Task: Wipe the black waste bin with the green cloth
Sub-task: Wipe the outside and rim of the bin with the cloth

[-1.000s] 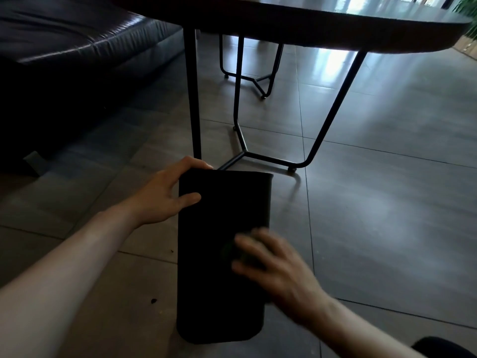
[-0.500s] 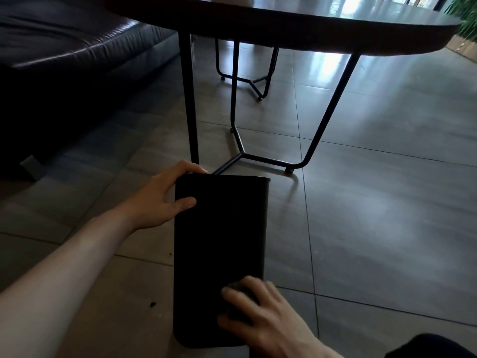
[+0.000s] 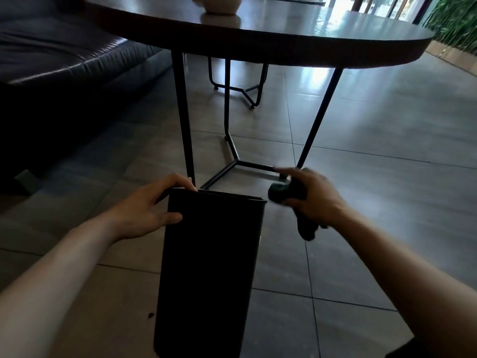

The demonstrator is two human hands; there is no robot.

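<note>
Bin [image 3: 209, 267] lies lengthwise away — left hand [image 3: 144, 210] fingers grip it, right hand [image 3: 313, 200] fingers clutch cloth [image 3: 280, 193].

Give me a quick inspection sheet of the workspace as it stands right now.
Surface: grey tiled floor, glossy, a dark speck left of the bin.
Job's things: black waste bin on the floor; green cloth off the bin, beside its top right corner.
Clutter: pale pot on the table.
Grippers: left hand grips the bin's top left corner; right hand grips the cloth, blurred.
Cables: nothing seen.
Surroundings: dark oval table on thin metal legs, dark sofa on the left, greenery far right.
</note>
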